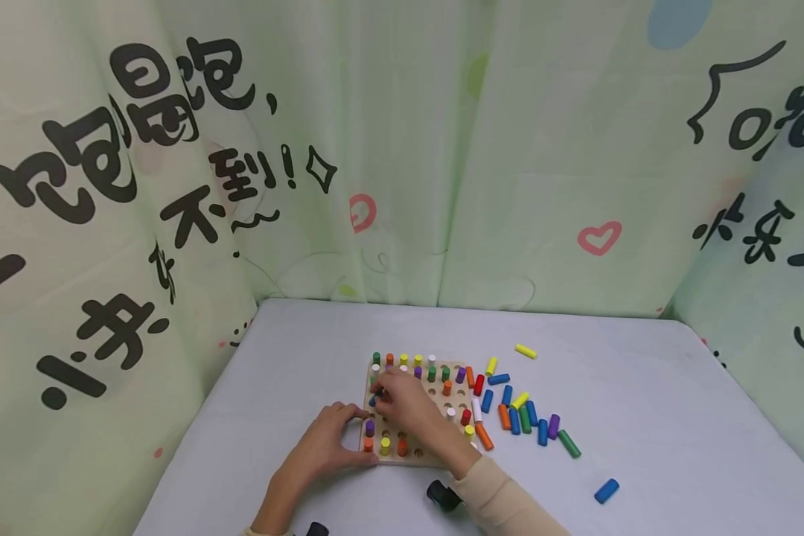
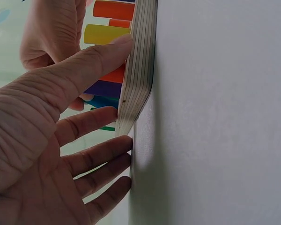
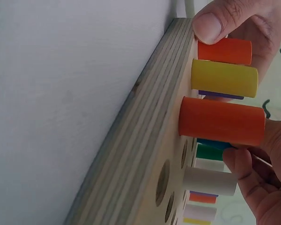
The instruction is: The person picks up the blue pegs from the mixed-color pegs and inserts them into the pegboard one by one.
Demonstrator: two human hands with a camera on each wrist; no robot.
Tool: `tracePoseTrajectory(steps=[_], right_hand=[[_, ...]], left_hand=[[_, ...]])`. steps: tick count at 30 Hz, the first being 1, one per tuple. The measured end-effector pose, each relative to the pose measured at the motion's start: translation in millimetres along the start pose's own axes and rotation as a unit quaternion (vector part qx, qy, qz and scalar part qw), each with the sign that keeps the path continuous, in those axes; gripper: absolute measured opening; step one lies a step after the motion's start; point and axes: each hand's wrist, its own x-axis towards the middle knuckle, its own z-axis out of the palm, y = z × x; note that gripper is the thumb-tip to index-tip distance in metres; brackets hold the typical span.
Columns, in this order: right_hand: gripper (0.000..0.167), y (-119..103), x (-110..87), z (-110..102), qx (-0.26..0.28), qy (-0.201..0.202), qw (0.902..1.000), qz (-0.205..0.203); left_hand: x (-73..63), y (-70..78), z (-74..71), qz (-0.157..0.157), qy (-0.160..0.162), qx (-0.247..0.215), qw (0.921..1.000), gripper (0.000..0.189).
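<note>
A wooden pegboard (image 1: pixel 402 459) with rows of round holes lies on the table, colored pegs standing in many of them. My left hand (image 1: pixel 331 439) steadies its near left corner, thumb against the near edge and straight fingers spread along the left side. My right hand (image 1: pixel 409 406) reaches over the board and pinches a blue peg (image 1: pixel 373 400) at the left side; its lower end is hidden in the right wrist view. Close to it stand a purple peg (image 1: pixel 370 428), an orange peg (image 3: pixel 222 121) and a yellow peg (image 3: pixel 225 78).
Several loose pegs lie right of the board, among them a green peg (image 1: pixel 569 444) and a yellow peg (image 1: pixel 525 351). One blue peg (image 1: pixel 606 490) lies apart near the front right. A printed curtain (image 1: pixel 402 149) surrounds the white table (image 1: pixel 643 387).
</note>
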Motion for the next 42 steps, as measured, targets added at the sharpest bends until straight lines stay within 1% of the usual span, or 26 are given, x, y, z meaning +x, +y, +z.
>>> tracePoseTrajectory(steps=[3,7,12,17,23,28,34,37,42], right_hand=[[0.016,-1,1.7,1,0.002,-0.004,1.0,-0.007],[0.017,1,-0.5,4,0.004,0.003,1.0,-0.008],[0.014,2,-8.1,3,0.014,0.034,0.9993,-0.007],[0.012,2,-19.0,-4,0.033,0.07,0.997,-0.001],[0.013,1,-32.9,-13,0.037,0.09,0.9952,0.01],[0.015,0,-43.3,-21,0.044,0.116,0.9922,0.014],[0.017,2,-52.6,-30,0.04,0.157,0.9867,0.012],[0.017,3,-58.4,-34,0.041,0.165,0.9851,0.022],[0.017,8,-67.8,-38,0.044,0.171,0.9828,0.054]], left_hand=[[0.4,0.6,-0.8,0.002,0.003,-0.001,1.0,0.063],[0.8,0.2,-0.5,0.004,0.002,0.002,1.0,0.062],[0.3,0.3,-0.1,-0.003,-0.001,0.005,1.0,0.062],[0.9,2.5,-0.4,-0.007,-0.002,0.011,0.9999,0.062],[0.8,2.7,0.2,-0.007,-0.003,0.012,0.9999,0.063],[1.5,1.7,1.1,-0.012,-0.001,0.014,0.9998,0.064],[2.3,1.4,1.4,-0.014,0.003,0.013,0.9998,0.065],[2.3,2.0,1.8,-0.021,0.0,0.009,0.9997,0.064],[2.2,2.2,3.1,-0.026,0.001,0.011,0.9996,0.065]])
